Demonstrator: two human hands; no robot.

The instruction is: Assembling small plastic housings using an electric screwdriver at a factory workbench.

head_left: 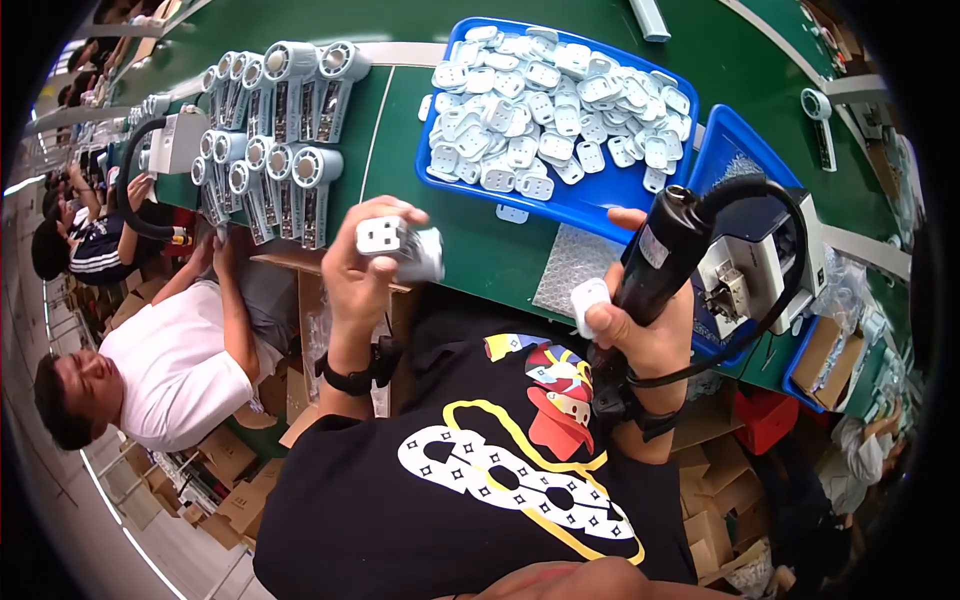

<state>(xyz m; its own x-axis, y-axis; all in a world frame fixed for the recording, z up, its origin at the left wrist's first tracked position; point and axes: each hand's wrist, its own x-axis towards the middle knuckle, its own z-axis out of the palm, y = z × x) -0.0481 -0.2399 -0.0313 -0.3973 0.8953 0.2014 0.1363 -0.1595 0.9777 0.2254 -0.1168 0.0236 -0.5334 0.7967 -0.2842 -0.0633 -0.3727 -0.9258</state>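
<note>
My left hand [362, 270] is closed around a white plastic housing [425, 256], lifted in front of the table edge. Its end face, with small square holes, is turned up; the rest is blurred, so I cannot tell its full shape. My right hand [665, 335] grips a black electric screwdriver [655, 255], tilted, with a cable leaving its top. Between that hand's thumb and fingers sits a small white cover plate [590, 304]. Beyond both hands, a blue tray [590, 208] holds a heap of similar pale cover plates [540, 105].
Handheld fans [318, 170] stand in two rows on the green table [410, 130] at left. Beside the screwdriver is a screw-feeding machine [745, 275], with a blue bin [735, 135] behind. Bubble wrap [570, 275] lies at the edge. A co-worker [185, 360] sits at left.
</note>
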